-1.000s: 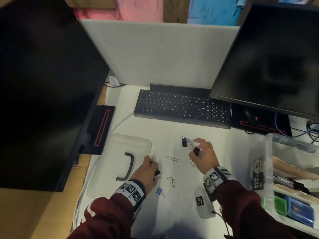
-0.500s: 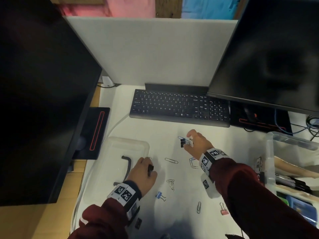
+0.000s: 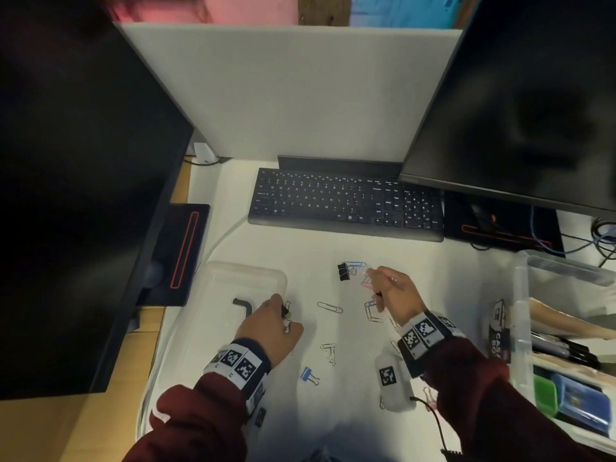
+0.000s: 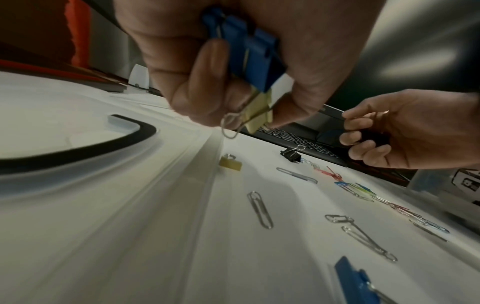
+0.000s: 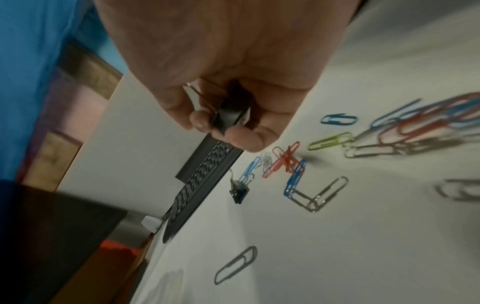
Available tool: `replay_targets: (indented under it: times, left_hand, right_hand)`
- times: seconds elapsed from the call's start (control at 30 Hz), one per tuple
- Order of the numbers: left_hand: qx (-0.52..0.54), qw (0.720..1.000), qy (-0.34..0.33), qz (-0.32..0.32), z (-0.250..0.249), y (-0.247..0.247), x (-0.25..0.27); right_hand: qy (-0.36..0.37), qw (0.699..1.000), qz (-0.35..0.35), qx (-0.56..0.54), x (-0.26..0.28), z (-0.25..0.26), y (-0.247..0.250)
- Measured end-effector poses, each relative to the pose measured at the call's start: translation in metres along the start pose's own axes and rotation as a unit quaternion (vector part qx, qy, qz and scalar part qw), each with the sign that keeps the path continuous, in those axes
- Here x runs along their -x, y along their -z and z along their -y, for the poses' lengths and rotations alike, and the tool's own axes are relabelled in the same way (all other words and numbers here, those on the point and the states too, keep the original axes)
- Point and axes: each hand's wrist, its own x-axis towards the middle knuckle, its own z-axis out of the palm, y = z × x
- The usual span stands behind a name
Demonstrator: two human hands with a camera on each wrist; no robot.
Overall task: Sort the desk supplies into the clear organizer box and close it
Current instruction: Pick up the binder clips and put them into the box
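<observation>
Two hands work the desk (image 3: 333, 251), and little has shifted in the last second.

The lid (image 3: 233, 288) lies flat at 9 o'clock of the left hand (image 3: 273, 325). That hand stays at the lid's near-right edge, as it was a second ago. The left wrist view shows its fingers curled round a blue binder clip (image 4: 246, 47) and a yellow clip (image 4: 259, 117). Another yellow clip (image 4: 230, 163) lies on the desk just beside the lid's edge. A loose blue clip (image 3: 308, 375) waits at 5 o'clock of the left hand, not yet picked up.

Paper clips (image 3: 330, 307) are still scattered between the two hands.

The black clip (image 3: 343, 271) on the desk is the one thing that matters. Half a second ago the right hand (image 3: 393, 295) was right at it; now the hand sits a little back, at 4 o'clock of it, and the clip lies where it was. So that pick looks unfinished. The right wrist view shows this hand pinching a held black clip (image 5: 231, 111) between thumb and fingers.

The box (image 3: 520, 295) stands open at 3 o'clock of the right hand. Both hands hold clips and nothing new has reached the box, so sorting looks far from done and closing is a long way off.
</observation>
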Motion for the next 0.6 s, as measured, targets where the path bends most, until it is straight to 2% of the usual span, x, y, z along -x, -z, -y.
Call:
replay_targets:
  times: [0.07,0.13,0.2,0.3,0.37,0.4,0.47,0.5,0.6]
  left_hand:
    - [-0.016,1.0,-0.001,0.0,-0.003,0.002,0.0]
    - [-0.076,0.997,-0.006,-0.002,-0.005,0.007,-0.001]
    - [-0.144,0.989,-0.017,-0.005,-0.007,0.012,-0.004]
    - [-0.203,0.978,-0.056,-0.002,-0.009,0.017,-0.006]
    - [-0.236,0.968,-0.072,0.037,-0.009,0.016,-0.009]
    - [-0.257,0.962,-0.072,0.06,-0.008,0.014,-0.011]
    - [-0.298,0.948,-0.061,0.092,-0.006,0.008,-0.015]
    - [-0.312,0.943,-0.056,0.101,-0.005,0.006,-0.017]
    - [-0.342,0.933,-0.045,0.107,-0.004,0.001,-0.021]
  right_hand:
    - [0.027,0.997,-0.03,0.062,-0.001,0.0,0.0]
    - [0.081,0.971,-0.025,0.224,-0.011,0.003,-0.005]
    - [0.118,0.911,0.03,0.395,-0.02,0.009,-0.017]
    - [0.141,0.811,0.095,0.559,-0.027,0.016,-0.035]
    - [0.146,0.778,0.11,0.601,-0.03,0.015,-0.042]
    - [0.146,0.773,0.115,0.607,-0.031,0.014,-0.045]
    - [0.144,0.78,0.124,0.596,-0.031,0.015,-0.049]
    - [0.134,0.801,0.126,0.57,-0.031,0.016,-0.049]
    - [0.1,0.892,0.097,0.431,-0.027,0.014,-0.042]
